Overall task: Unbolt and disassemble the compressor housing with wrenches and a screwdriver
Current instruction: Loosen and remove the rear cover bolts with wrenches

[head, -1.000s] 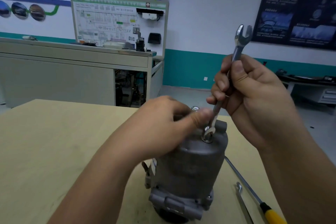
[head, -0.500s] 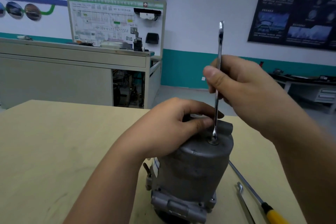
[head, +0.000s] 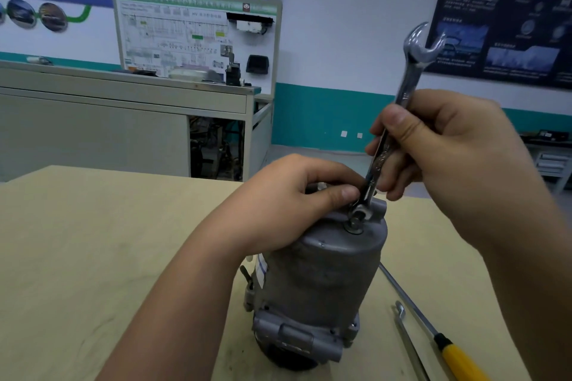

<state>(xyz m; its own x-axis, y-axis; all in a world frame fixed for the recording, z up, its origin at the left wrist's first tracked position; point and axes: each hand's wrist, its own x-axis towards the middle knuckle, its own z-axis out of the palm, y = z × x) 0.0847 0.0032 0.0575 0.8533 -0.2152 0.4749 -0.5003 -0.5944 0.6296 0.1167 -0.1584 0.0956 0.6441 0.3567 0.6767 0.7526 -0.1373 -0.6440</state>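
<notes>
While the compressor housing (head: 322, 275) stands on end near the front edge of the pale wooden table (head: 93, 257), both hands work at its top. The left hand (head: 284, 204) lies over the upper end of the housing with its fingers curled round the rim, the thumb pressed just beside the lower end of the wrench (head: 406, 88). The right hand (head: 439, 158) grips the wrench by the middle of its shaft, thumb on the near side and fingers wrapped behind. The wrench stands steeply, tilted to the right, with its open jaw end up in the air and its lower end seated on a bolt (head: 356, 223) in the top face of the housing. To the right of the housing a screwdriver (head: 455, 356) with a yellow handle and a second wrench (head: 408, 340) lie side by side on the table.
</notes>
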